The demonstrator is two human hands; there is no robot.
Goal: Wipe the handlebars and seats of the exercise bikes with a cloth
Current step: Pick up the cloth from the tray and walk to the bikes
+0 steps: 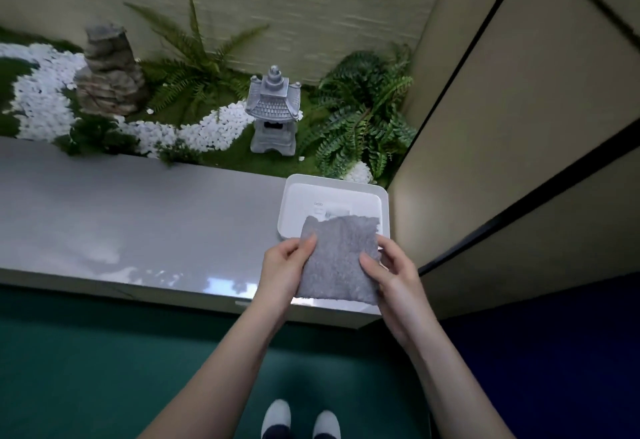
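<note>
A grey, fuzzy cloth (339,258) is held flat between both hands above the near right end of a glossy grey desk (138,213). The left hand (284,265) is clamped on the cloth's left edge, thumb on top and fingers curled beneath. The right hand (394,276) grips the right edge the same way, its thumb lying across the upper face. The cloth's far edge overlaps the near side of a white tray (289,203) that sits at the right end of the desk; whether cloth and tray touch cannot be told. A small label lies inside the tray, too small to read.

Beyond the far edge of the desk lies a small decorative garden. A grey stone lantern (273,109) shaped like a pagoda stands on green turf, and a band of white pebbles (45,92) curves to its left. A layered rock (107,68) rises at the far left. One fern (363,109) spreads to the right of the lantern, another fern (187,58) grows between the rock and the lantern.

Beige wall panels (519,127) with dark seams close off the right side. Near the person, the floor (104,352) is dark green, and two light-toed shoes (277,414) show at the bottom edge.
</note>
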